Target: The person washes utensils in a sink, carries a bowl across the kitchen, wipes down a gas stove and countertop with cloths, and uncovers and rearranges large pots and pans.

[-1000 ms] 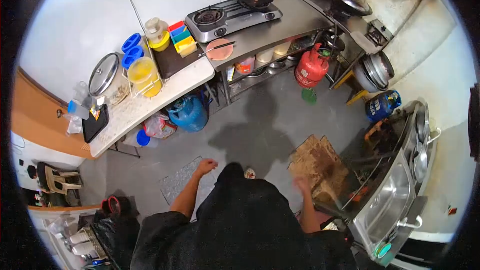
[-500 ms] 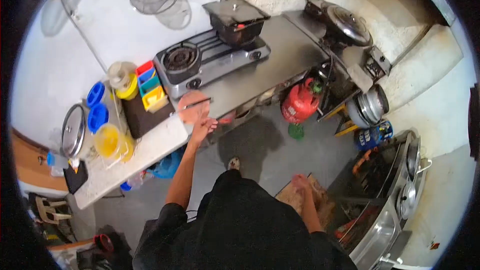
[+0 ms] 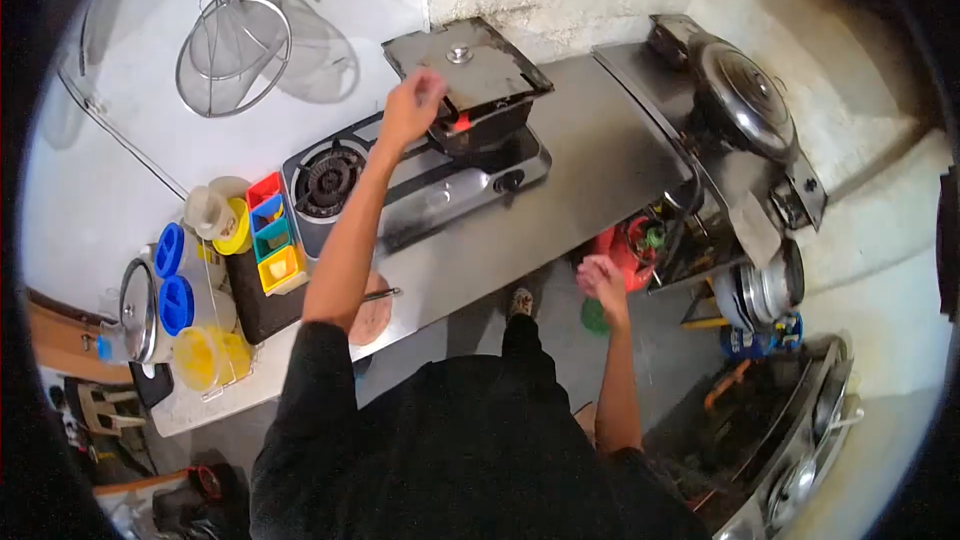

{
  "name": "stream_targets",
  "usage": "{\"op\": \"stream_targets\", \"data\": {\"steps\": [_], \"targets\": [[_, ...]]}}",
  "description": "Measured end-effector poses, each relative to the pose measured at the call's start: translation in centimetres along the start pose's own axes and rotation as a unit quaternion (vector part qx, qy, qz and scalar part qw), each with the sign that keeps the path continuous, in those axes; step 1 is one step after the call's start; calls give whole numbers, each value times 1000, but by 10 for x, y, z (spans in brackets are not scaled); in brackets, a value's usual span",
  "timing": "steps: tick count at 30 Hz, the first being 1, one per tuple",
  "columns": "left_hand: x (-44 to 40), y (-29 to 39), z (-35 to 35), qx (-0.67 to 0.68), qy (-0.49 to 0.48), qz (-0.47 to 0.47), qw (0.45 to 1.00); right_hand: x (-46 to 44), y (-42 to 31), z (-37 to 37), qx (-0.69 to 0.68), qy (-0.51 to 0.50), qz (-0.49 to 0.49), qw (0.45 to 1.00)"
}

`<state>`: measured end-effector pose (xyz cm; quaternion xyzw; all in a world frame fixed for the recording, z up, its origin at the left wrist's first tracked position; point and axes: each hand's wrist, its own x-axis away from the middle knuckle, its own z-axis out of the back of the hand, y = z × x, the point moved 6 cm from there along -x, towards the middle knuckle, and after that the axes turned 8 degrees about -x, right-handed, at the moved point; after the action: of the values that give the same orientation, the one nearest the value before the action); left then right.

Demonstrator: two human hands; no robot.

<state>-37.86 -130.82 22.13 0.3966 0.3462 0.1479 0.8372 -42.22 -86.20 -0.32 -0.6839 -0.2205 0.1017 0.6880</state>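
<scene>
My left hand [image 3: 410, 105] reaches over the two-burner gas stove [image 3: 440, 202], in front of the left edge of a flat metal lid [image 3: 490, 68] with a round knob [image 3: 459, 54]. Its fingers are bent and a little apart, with nothing seen in them; contact with the lid is unclear. The lid lies on a dark, deep pan [image 3: 490, 130] on the right burner, while the left burner [image 3: 332, 178] is bare. My right hand [image 3: 603, 282], slightly blurred, hangs beyond the counter's front edge, fingers loosely curled and apart, holding nothing visible.
A pink round board or plate [image 3: 372, 315] with a dark utensil lies partly behind my left forearm. Colored condiment bins [image 3: 272, 230] and blue-lidded containers [image 3: 176, 305] stand left. A red gas cylinder [image 3: 635, 260] is under the counter; a lidded wok [image 3: 748, 98] sits right.
My left hand has moved from beside the pink round item up to the pan's lid. My right hand has risen toward the counter, and the view has moved closer to the stove.
</scene>
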Motion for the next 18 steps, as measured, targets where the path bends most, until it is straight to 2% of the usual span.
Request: {"op": "stream_targets", "data": {"steps": [2,3,5,6,8,9,13,15,16,18], "targets": [[-60,-12,-24,-166,-21,-3,986,-58,-45,-24,-28,-53,34,998],[-73,-23,-35,-171,-11,0,985,-82,-61,-33,-28,-64,37,997],[-103,-30,-60,-370,-24,-85,925,-125,-95,-53,-37,-124,41,991],[-119,-34,-62,-377,-16,-83,922,-141,-112,-59,-39,-134,46,989],[-129,-51,-85,-394,-175,-25,902,-166,-141,-66,-10,-160,61,985],[-136,-57,-90,-398,-192,-2,897,-182,-148,-67,-9,-169,60,984],[-142,-60,-93,-464,-204,37,861,-219,-168,-78,-22,-161,80,984],[-152,-72,-95,-431,-190,-18,882,-232,-179,-85,-29,-163,88,982],[-152,-77,-92,-433,-190,-16,881,-238,-184,-87,-22,-160,98,982],[-140,-74,-72,-361,-108,-59,925,-245,-190,-91,-17,-151,103,983]]}}
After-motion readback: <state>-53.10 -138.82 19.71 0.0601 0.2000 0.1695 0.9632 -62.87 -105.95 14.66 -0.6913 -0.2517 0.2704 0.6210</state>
